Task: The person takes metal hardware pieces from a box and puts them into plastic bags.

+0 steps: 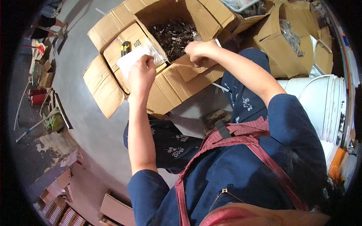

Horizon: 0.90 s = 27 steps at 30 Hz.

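Note:
My left hand point(142, 74) is over a closed carton flap, its fingers curled and pinched at the edge of a clear plastic bag point(157, 55). A white sheet or packet point(127, 63) lies under and beside those fingers. Over the near right rim of the open cardboard box point(166, 90) is my right hand point(200, 52), fingers closed; whatever they hold is hidden. Many small dark and silvery metal parts point(175, 35) fill the box's far compartment. A yellow and black utility knife point(126, 47) rests on the smaller carton point(113, 52) inside the box's left part.
Another open carton point(275, 45) with small clear or silvery pieces stands on the right. Close to my right side is a large white bucket point(316, 101). Red cylinders point(37, 96) and poles lie at the left. Far left, another person's leg point(51, 22) shows.

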Available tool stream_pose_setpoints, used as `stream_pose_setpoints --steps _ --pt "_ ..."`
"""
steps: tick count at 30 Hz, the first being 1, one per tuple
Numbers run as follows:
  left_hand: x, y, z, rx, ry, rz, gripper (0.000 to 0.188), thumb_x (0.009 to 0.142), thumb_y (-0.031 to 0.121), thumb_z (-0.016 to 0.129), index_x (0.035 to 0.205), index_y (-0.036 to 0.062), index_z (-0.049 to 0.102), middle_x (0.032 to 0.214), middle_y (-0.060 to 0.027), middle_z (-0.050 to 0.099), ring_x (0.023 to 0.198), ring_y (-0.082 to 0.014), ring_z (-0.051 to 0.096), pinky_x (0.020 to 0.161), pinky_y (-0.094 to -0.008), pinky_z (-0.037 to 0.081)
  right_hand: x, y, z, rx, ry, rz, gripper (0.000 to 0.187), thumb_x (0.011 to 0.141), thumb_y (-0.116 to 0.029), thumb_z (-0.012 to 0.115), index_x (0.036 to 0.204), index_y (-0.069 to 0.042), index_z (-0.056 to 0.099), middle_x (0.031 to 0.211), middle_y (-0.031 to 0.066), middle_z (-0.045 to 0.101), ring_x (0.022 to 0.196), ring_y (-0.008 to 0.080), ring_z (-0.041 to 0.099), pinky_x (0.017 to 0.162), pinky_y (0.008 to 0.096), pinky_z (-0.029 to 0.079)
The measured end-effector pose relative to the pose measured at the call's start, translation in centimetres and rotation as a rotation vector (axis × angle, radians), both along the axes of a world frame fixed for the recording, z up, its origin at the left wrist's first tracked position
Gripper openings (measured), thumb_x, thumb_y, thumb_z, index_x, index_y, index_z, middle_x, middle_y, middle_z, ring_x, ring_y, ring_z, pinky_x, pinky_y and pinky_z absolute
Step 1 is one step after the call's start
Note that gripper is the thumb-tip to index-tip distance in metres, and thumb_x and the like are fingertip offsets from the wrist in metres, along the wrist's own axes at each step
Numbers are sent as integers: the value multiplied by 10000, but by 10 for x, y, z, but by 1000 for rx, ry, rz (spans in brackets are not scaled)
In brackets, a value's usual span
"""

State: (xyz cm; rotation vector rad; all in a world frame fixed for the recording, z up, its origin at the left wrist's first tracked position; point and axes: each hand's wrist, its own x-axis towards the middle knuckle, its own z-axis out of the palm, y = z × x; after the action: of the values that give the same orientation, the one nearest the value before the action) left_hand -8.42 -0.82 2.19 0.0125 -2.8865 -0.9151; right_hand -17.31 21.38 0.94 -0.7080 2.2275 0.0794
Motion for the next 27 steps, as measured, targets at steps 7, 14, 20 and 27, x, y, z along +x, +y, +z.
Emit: stream_pose_setpoints --steps 7,14,20,27 --pt "-4 7 -16 -178 -134 -53 272 868 257 570 1002 55 694 909 -194 694 857 -360 673 766 -428 521 -61 42 -87 131 275 -262 406 838 -353 577 1046 -28 703 1092 122 689 1055 238 645 829 389 516" --pt "-17 11 3 -116 -71 -12 518 897 220 629 1313 -39 461 1275 -289 521 1005 -328 658 812 -426 534 -83 4 -158 313 227 -110 299 895 -98 493 1089 67 650 1186 202 639 1074 333 618 829 590 508" --pt "-29 30 -6 100 53 42 548 889 128 619 1334 -77 374 1342 -305 395 1024 -372 619 841 -410 531 -89 24 -144 -71 347 -438 356 748 -206 689 1055 -26 689 1085 189 667 1021 313 653 852 448 525" --pt "-30 27 3 227 125 143 615 883 65 635 1371 -100 300 1401 -304 265 1049 -313 611 845 -329 561 -93 18 -143 -371 677 -440 523 739 -127 714 1208 -31 505 1267 162 460 1163 339 522 926 466 502"
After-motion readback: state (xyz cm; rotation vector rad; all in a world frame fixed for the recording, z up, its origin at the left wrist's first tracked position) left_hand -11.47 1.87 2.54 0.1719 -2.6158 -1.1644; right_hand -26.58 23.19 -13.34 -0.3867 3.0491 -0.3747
